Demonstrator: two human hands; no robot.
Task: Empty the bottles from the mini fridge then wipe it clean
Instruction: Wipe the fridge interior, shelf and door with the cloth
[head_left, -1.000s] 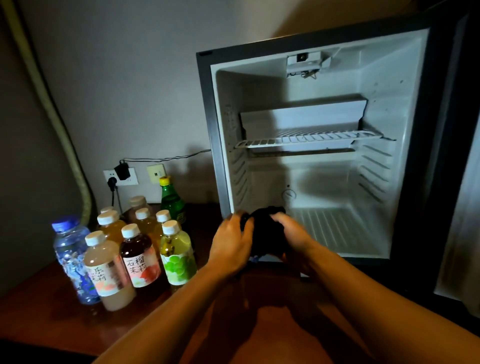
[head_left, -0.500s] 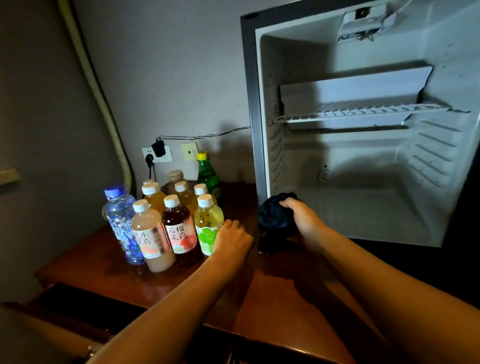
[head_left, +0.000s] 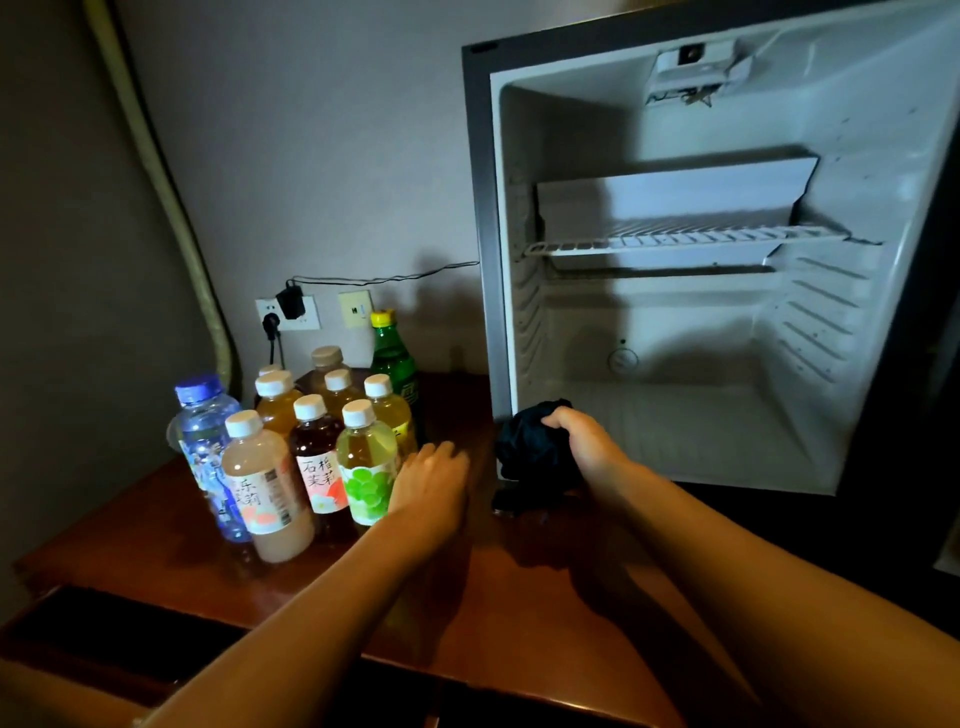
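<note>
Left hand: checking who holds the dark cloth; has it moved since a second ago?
Yes. The left hand left the dark cloth and moved left, beside the green-labelled bottle.

Two bare forearms are seen, left hand (head_left: 431, 480) and right hand (head_left: 582, 441). No sleeve, glove, watch or ring is worn on them.

Hotel room (mini fridge (head_left: 701, 260), wooden desk (head_left: 519, 623)).

view: single head cam, wide-angle
facing: forward and down at bench (head_left: 519, 613) and open mini fridge (head_left: 675, 332)
range: close, arm's reach
</note>
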